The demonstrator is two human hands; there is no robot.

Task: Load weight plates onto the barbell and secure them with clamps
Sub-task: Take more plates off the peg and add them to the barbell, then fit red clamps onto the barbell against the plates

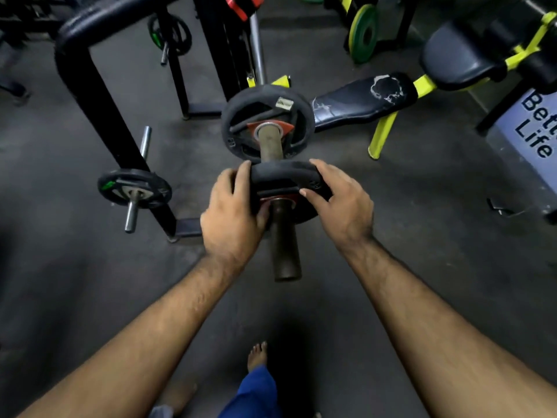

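Note:
The barbell sleeve [284, 251] points toward me at centre, its end free. A small black weight plate [284, 176] with a red hub sits partway along the sleeve. My left hand [232, 215] grips its left rim and my right hand [343, 206] grips its right rim. Further along the sleeve a larger black plate [238, 116] with a red hub sits against the bar's collar. I see no clamp on the sleeve.
A black rack [90, 95] stands at left with a small plate [134, 188] on a peg and another plate [170, 34] behind. A dark bench [361, 99] with yellow legs lies right; a green plate [363, 33] stands behind. My bare foot [256, 356] is below.

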